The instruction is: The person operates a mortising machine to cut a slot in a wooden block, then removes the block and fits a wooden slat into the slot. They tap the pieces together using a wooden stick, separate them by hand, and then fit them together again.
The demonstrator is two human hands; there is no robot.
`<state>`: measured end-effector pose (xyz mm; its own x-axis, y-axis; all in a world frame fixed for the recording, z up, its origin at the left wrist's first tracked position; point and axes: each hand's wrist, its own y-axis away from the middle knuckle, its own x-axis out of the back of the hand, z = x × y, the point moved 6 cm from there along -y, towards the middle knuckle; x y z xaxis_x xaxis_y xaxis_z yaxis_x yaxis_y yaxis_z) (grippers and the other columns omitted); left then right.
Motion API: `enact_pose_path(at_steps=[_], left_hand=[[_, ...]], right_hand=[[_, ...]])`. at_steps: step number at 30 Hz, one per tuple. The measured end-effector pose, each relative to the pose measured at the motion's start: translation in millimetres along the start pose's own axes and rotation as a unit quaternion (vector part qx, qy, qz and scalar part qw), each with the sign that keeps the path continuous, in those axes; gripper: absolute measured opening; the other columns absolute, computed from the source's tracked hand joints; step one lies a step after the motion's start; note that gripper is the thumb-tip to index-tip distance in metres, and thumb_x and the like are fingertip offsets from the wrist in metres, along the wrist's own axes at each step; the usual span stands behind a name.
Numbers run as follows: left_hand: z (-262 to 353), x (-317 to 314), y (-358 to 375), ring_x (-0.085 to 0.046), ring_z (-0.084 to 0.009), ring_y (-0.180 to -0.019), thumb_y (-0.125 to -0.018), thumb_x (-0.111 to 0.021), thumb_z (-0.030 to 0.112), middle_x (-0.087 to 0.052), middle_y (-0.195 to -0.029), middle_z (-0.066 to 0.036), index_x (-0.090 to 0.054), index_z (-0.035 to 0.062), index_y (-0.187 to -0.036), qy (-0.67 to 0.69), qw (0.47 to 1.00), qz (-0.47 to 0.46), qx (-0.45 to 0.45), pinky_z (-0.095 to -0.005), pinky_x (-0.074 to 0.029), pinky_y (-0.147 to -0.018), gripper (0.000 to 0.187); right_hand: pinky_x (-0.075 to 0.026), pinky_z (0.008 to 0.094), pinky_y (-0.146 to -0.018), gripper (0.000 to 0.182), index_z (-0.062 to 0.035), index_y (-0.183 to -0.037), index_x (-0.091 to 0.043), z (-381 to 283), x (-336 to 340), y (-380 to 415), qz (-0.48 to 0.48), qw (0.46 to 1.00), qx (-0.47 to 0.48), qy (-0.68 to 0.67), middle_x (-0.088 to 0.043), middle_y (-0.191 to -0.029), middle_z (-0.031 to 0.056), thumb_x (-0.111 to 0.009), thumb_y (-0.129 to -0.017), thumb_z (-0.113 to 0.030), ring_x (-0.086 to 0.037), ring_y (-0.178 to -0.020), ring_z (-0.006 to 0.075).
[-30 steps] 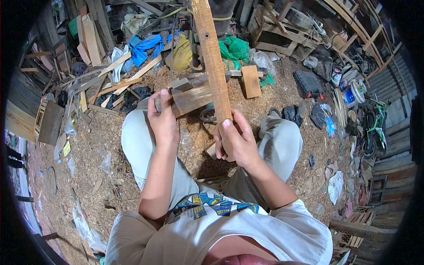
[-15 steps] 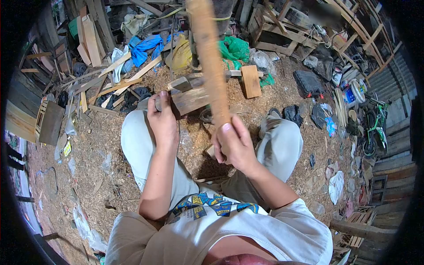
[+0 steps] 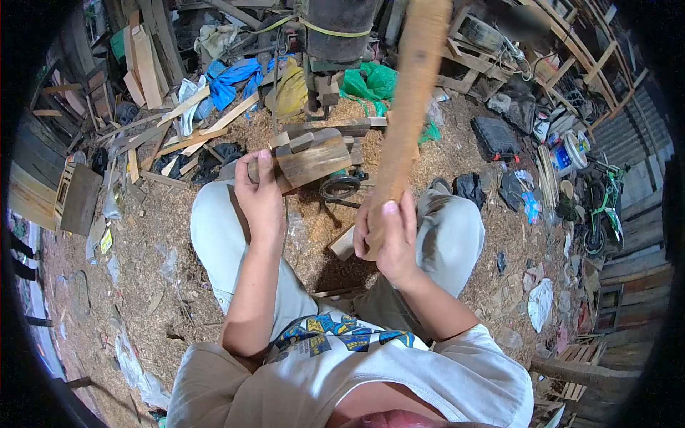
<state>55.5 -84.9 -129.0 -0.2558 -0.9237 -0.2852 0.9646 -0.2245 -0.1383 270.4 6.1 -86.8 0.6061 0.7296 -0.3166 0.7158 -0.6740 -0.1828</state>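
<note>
A long wooden bar (image 3: 409, 107) rises from my right hand (image 3: 389, 232), its fingers wrapped round the lower end and its top near the upper frame edge. On the left, my left hand (image 3: 260, 187) grips the near end of a wooden hand plane (image 3: 314, 162), thumb on top. The plane is a block with a small wedge-like piece (image 3: 301, 142) standing up from it. Beyond it lies a dark beam (image 3: 342, 128). A round dark metal ring (image 3: 340, 187) shows just below the plane. Between my knees a small wood block (image 3: 343, 243) is partly hidden by my right hand.
Wood shavings cover the ground. Loose boards (image 3: 193, 139), a blue cloth (image 3: 234, 78) and a yellow sack (image 3: 289, 89) lie at the upper left. A green bag (image 3: 371, 80) is ahead. To the right are a black case (image 3: 495, 138) and a green bicycle (image 3: 603, 210).
My right hand has moved to the right with the wooden bar, which now leans rightward and hides the light board behind it. My left hand still holds the plane.
</note>
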Motion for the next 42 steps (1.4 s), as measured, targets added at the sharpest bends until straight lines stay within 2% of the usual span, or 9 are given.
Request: enact_pose_path(at_steps=[5, 14, 19, 22, 28, 30, 34, 38, 42], left_hand=[[-7.0, -1.2, 1.5, -0.054, -0.0081, -0.085, -0.107, -0.069, 0.029, -0.065, -0.095, -0.002, -0.063, 0.0040, -0.111, 0.001, 1.000, 0.008, -0.006, -0.0241, -0.047, -0.076, 0.026], [-33.9, 2.9, -3.7, -0.057, -0.0129, -0.089, -0.107, -0.068, 0.031, -0.066, -0.098, -0.004, -0.064, 0.0016, -0.110, -0.004, 0.998, 0.036, -0.044, -0.0294, -0.048, -0.086, 0.030], [-71.7, 11.9, 9.4, -0.062, -0.0196, -0.095, -0.107, -0.065, 0.041, -0.072, -0.106, -0.012, -0.066, -0.0064, -0.119, -0.041, 0.998, 0.027, 0.034, -0.0347, -0.049, -0.092, 0.048], [-85.1, 13.2, 24.8, -0.063, -0.0157, -0.102, -0.106, -0.066, 0.045, -0.071, -0.117, -0.010, -0.062, -0.0072, -0.127, -0.001, 0.992, -0.006, 0.126, -0.0314, -0.050, -0.093, 0.056], [-119.1, 23.4, 58.9, -0.062, -0.0282, -0.121, -0.101, -0.069, 0.054, -0.065, -0.135, -0.025, -0.055, -0.0178, -0.140, -0.057, 0.974, -0.007, 0.217, -0.0388, -0.047, -0.107, 0.083], [-127.6, 30.2, 65.5, -0.066, -0.0220, -0.090, -0.105, -0.064, 0.051, -0.074, -0.098, -0.012, -0.070, -0.0046, -0.111, -0.187, 0.972, 0.017, 0.145, -0.0377, -0.052, -0.086, 0.056], [-148.4, 28.9, 72.1, -0.066, -0.0206, -0.088, -0.106, -0.064, 0.048, -0.074, -0.096, -0.013, -0.070, -0.0047, -0.110, -0.197, 0.972, -0.009, 0.126, -0.0382, -0.053, -0.084, 0.053], [-204.0, 30.7, 61.6, -0.070, -0.0367, -0.095, -0.107, -0.056, 0.055, -0.075, -0.100, -0.025, -0.070, -0.0067, -0.112, -0.255, 0.953, -0.048, 0.158, -0.0449, -0.052, -0.090, 0.063], [-198.9, 8.8, 52.9, -0.059, -0.0240, -0.085, -0.108, -0.055, 0.058, -0.069, -0.092, -0.017, -0.066, -0.0084, -0.101, -0.228, 0.961, -0.043, 0.147, -0.0405, -0.048, -0.084, 0.067]], right_hand=[[-0.041, 0.0230, -0.054, 0.039, -0.0038, -0.136, -0.051, 8.0, -6.5, 1.0, -0.031, 0.998, -0.055, 0.023, -0.060, -0.095, 0.0038, -0.042, -0.114, -0.035, -0.053, -0.065, 0.0073], [-0.049, 0.0301, -0.070, 0.040, -0.0001, -0.143, -0.047, 33.6, -6.2, 18.5, -0.043, 0.994, -0.024, 0.097, -0.056, -0.099, 0.0059, -0.043, -0.115, -0.028, -0.055, -0.081, 0.0131], [-0.039, 0.0251, -0.044, 0.038, -0.0074, -0.143, -0.043, 67.4, 5.1, 49.7, 0.011, 0.987, -0.154, 0.048, -0.054, -0.089, 0.0069, -0.040, -0.115, -0.033, -0.046, -0.053, 0.0113], [-0.036, 0.0249, -0.042, 0.039, -0.0078, -0.141, -0.045, 76.3, 15.8, 67.0, 0.054, 0.983, -0.167, 0.046, -0.053, -0.080, 0.0076, -0.037, -0.114, -0.036, -0.042, -0.049, 0.0110], [-0.033, 0.0254, -0.040, 0.037, -0.0089, -0.129, -0.051, 97.5, 39.1, 87.7, 0.109, 0.982, -0.133, 0.080, -0.052, -0.066, 0.0030, -0.039, -0.112, -0.040, -0.040, -0.046, 0.0101], [-0.032, 0.0259, -0.040, 0.041, -0.0082, -0.128, -0.055, 106.6, 43.6, 93.6, 0.114, 0.980, -0.150, 0.068, -0.051, -0.066, 0.0028, -0.040, -0.112, -0.044, -0.040, -0.046, 0.0101], [-0.032, 0.0261, -0.041, 0.043, -0.0084, -0.126, -0.059, 119.0, 45.6, 96.4, 0.114, 0.972, -0.200, 0.048, -0.050, -0.067, 0.0023, -0.042, -0.113, -0.046, -0.040, -0.046, 0.0098], [-0.032, 0.0264, -0.041, 0.044, -0.0081, -0.125, -0.061, 130.7, 48.2, 96.2, 0.124, 0.967, -0.221, 0.039, -0.050, -0.068, 0.0016, -0.041, -0.113, -0.045, -0.039, -0.046, 0.0094], [-0.031, 0.0259, -0.041, 0.042, -0.0077, -0.125, -0.061, 136.7, 56.8, 93.1, 0.132, 0.967, -0.207, 0.062, -0.049, -0.068, 0.0007, -0.041, -0.114, -0.043, -0.039, -0.046, 0.0094]])
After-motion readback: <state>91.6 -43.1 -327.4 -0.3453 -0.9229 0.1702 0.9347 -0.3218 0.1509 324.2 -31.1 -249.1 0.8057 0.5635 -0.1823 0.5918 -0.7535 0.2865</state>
